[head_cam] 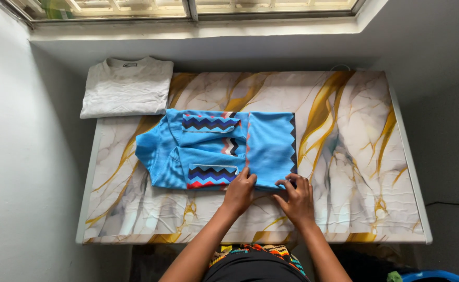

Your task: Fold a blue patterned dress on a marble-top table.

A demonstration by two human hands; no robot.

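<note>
A bright blue ribbed garment (208, 151) with zigzag bands of navy, red and white lies partly folded in the middle of a marble-patterned table (344, 156). My left hand (239, 191) rests on the garment's near edge beside a zigzag cuff, fingers flat on the cloth. Just to its right, my right hand (295, 197) pinches the near right corner of the folded panel. Both arms reach in from the bottom of the view.
A folded white T-shirt (126, 87) lies at the table's far left corner, overhanging the edge. Grey walls close in on the left and right. A window sill (198, 28) runs along the back. A blue object (432, 275) shows at bottom right.
</note>
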